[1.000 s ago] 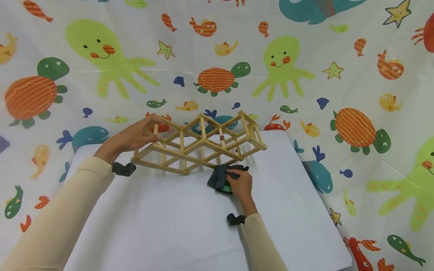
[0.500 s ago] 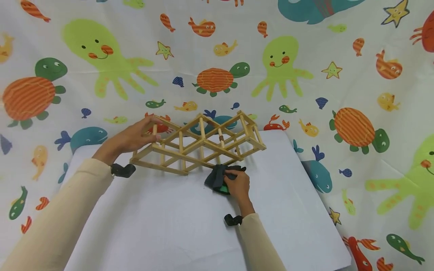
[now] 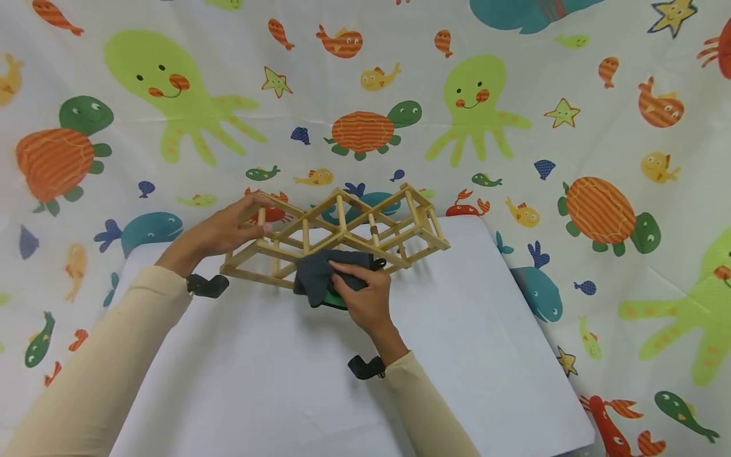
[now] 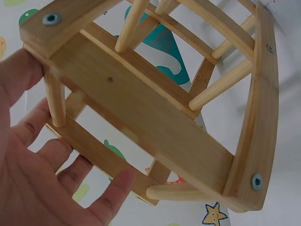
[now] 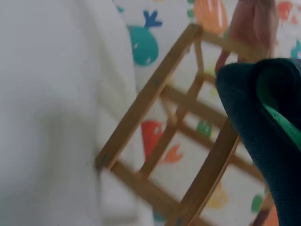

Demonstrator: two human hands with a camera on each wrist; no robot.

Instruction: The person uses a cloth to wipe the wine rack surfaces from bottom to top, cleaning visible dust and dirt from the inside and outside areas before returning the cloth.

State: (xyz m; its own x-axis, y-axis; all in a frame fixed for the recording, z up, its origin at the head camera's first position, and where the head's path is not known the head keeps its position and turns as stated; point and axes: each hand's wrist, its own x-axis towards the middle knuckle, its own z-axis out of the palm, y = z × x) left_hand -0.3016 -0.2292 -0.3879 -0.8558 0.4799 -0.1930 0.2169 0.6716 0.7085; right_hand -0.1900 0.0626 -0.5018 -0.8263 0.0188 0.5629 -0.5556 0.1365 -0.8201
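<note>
A wooden lattice rack of slats and round dowels stands at the back of the white table. My left hand grips its left end; in the left wrist view, the thumb and fingers of that hand hold the end frame, where screw heads show at the corners. With thumb and fingers, my right hand pinches a dark blue-grey cloth with a green underside. The cloth overlaps the rack's lower front slats in the head view. In the right wrist view, the folded cloth covers the right side.
The white tabletop stretches in front of the rack and to its right. Directly behind it hangs a curtain printed with sea animals. Both wrists wear small black cameras, the left one close to the rack's lower left corner.
My right hand has moved left and slightly up with the cloth, along the rack's lower front. The left hand and the rack have stayed nearly still.
</note>
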